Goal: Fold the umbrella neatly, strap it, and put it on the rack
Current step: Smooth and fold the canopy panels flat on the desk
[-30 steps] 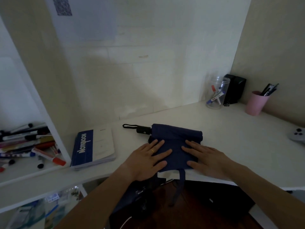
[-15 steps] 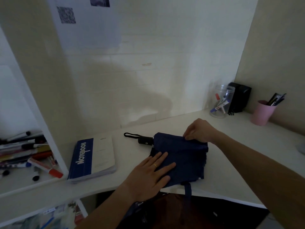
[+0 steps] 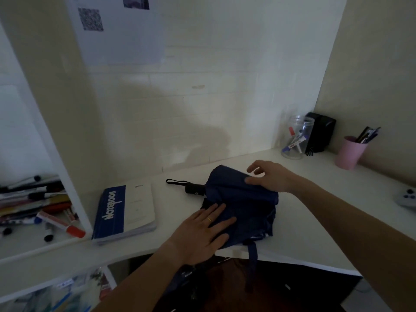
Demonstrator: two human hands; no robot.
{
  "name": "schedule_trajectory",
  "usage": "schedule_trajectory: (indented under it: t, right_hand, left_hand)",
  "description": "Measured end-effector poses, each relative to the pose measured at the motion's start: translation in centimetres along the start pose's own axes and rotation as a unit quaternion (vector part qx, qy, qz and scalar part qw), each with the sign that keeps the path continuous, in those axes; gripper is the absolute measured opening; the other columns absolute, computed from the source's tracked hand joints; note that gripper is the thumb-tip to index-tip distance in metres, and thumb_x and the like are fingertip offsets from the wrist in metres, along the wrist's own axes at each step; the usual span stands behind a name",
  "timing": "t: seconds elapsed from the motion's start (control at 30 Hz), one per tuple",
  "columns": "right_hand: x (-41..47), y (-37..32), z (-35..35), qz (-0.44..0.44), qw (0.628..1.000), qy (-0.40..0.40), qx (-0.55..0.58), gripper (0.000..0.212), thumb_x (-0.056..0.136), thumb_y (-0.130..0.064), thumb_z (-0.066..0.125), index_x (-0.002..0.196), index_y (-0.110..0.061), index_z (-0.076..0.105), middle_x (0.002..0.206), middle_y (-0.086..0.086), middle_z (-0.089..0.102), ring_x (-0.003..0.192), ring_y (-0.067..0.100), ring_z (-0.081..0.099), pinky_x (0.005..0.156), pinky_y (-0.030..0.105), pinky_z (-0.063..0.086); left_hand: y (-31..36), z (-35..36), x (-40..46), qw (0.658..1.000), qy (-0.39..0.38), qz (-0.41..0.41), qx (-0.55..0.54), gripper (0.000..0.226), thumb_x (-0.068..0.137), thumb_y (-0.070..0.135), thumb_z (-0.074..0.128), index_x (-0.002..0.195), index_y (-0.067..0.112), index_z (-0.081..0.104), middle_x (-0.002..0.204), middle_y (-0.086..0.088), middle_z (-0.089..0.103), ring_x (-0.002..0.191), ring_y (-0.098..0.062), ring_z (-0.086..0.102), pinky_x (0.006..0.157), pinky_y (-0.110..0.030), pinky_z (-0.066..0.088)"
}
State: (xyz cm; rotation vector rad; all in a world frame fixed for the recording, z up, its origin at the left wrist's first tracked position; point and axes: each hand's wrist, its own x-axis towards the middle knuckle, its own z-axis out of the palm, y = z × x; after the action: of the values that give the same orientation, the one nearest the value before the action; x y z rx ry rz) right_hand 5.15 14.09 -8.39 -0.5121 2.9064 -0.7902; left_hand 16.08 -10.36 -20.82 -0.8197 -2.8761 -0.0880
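A white desk (image 3: 315,221) runs along a pale wall into a corner, dimly lit, with a sheet of paper (image 3: 117,30) bearing a blurred code square stuck up on the wall. On the desk near its front edge lies the umbrella (image 3: 243,206) — dark blue, collapsed, its canopy half rolled into a loose bundle. Its black handle (image 3: 194,189) sticks out to the left, a thin wrist loop (image 3: 176,181) trailing from it on the desk. A blue strap (image 3: 252,255) hangs from the bundle over the desk edge.

The left hand (image 3: 200,235) lies flat, fingers spread, pressing the near left part of the canopy onto the desk; a ring (image 3: 209,220) shows on one finger. The right hand (image 3: 267,176) is at the far upper edge of the bundle, fingers loosely curled and parted, thumb resting on the fabric — whether it pinches the cloth or only touches it I cannot tell. The two hands are well apart, one on each side of the bundle.

Left of the umbrella a notebook (image 3: 123,212) with a blue and white cover lies flat. Further left, on a lower shelf (image 3: 29,246), is a heap of markers (image 3: 45,212). In the far corner stand a clear jar (image 3: 297,138) with pens, a black box (image 3: 320,131) just beside it, and a pink cup (image 3: 350,152) holding dark pens. A grey controller (image 3: 406,198) is at the right edge.
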Motion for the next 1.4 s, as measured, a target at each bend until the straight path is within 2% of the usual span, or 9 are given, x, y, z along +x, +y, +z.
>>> schedule_trajectory:
  t: [0.17,0.5,0.63,0.7,0.77,0.87,0.97,1.2,1.4]
  right_hand:
    - [-1.6,-2.2,-0.4,-0.071,0.997,0.022,-0.027,0.04,0.075,-0.017,0.081,0.112,-0.028,0.074,0.107,-0.001,0.072,0.095,0.013,0.061,0.084,0.026,0.049]
    - [-9.1,2.9,7.1,-0.151,0.96,0.139,-0.193,0.035,0.069,-0.043,0.074,0.099,-0.035,0.057,0.142,0.003,0.038,0.133,0.028,0.032,0.102,0.047,0.041]
    - [-10.3,5.3,8.3,-0.221,0.936,0.217,-0.165,0.012,0.081,-0.039,0.071,0.083,-0.028,0.076,0.116,0.006,0.059,0.104,0.027,0.053,0.082,0.038,0.051]
    - [-10.3,5.5,8.9,-0.266,0.92,0.233,-0.17,0.019,0.087,-0.035,0.064,0.081,-0.024,0.078,0.097,0.0,0.062,0.087,0.018,0.053,0.068,0.03,0.051]
    - [-10.2,5.6,9.3,-0.294,0.909,0.23,-0.185,0.027,0.094,-0.032,0.058,0.081,-0.021,0.078,0.09,-0.003,0.062,0.084,0.015,0.052,0.066,0.028,0.051]
    - [-10.1,5.6,9.3,-0.326,0.892,0.229,-0.215,0.026,0.097,-0.026,0.056,0.086,-0.019,0.078,0.092,-0.003,0.064,0.088,0.02,0.056,0.074,0.03,0.051]
    - [-10.2,4.9,9.3,-0.34,0.882,0.199,-0.258,0.02,0.096,-0.021,0.055,0.108,-0.021,0.071,0.111,-0.002,0.064,0.101,0.021,0.055,0.089,0.029,0.046]
    - [-8.9,3.4,9.3,-0.333,0.917,0.041,-0.215,0.042,0.081,-0.001,0.049,0.115,-0.02,0.064,0.127,-0.002,0.058,0.108,0.02,0.054,0.082,0.03,0.05]
    - [-9.2,3.6,10.6,-0.299,0.939,0.078,-0.15,0.031,0.096,-0.019,0.042,0.118,-0.023,0.064,0.12,-0.005,0.06,0.099,0.011,0.052,0.082,0.027,0.05]
  left_hand:
    - [0.0,0.0,-0.1,1.0,0.004,0.0,0.001,0.054,0.106,0.055,0.016,0.158,0.045,0.007,0.169,0.007,-0.009,0.156,-0.012,-0.008,0.123,-0.028,-0.006]
    - [-0.5,-0.5,0.0,0.999,-0.035,-0.005,-0.024,0.053,0.103,0.062,0.012,0.155,0.054,0.003,0.168,0.01,-0.014,0.155,-0.009,-0.013,0.127,-0.034,0.002]
    - [-0.6,-1.1,0.0,0.996,-0.067,-0.01,-0.063,0.055,0.101,0.067,0.02,0.153,0.057,0.009,0.166,0.014,-0.012,0.152,-0.004,-0.011,0.125,-0.028,0.001]
    - [-0.8,-2.0,0.6,0.988,-0.011,-0.048,-0.148,0.053,0.098,0.065,0.041,0.148,0.05,0.037,0.164,0.013,0.024,0.151,-0.007,0.022,0.119,-0.023,0.021]
    - [-0.7,-3.6,2.1,0.948,0.182,-0.138,-0.22,0.038,0.09,0.058,0.061,0.121,0.037,0.063,0.127,0.01,0.065,0.115,-0.008,0.061,0.097,-0.024,0.047]
    - [-1.0,-6.7,5.6,0.834,0.332,-0.302,-0.322,0.048,0.079,0.066,0.069,0.103,0.025,0.062,0.102,0.007,0.064,0.091,-0.01,0.063,0.081,-0.031,0.056]
    - [-2.0,-8.1,8.8,0.828,0.196,-0.379,-0.363,0.08,0.069,0.077,0.068,0.12,0.016,0.063,0.115,0.005,0.063,0.107,-0.02,0.063,0.095,-0.042,0.055]
    - [-2.1,-10.1,10.1,0.746,0.155,-0.305,-0.571,0.032,0.076,0.033,0.086,0.089,0.006,0.075,0.092,-0.007,0.076,0.076,-0.016,0.069,0.058,-0.019,0.054]
    - [-1.4,-10.5,7.3,0.674,0.071,-0.242,-0.695,0.036,0.083,0.021,0.081,0.115,0.006,0.075,0.115,-0.015,0.075,0.104,-0.028,0.072,0.095,-0.036,0.056]
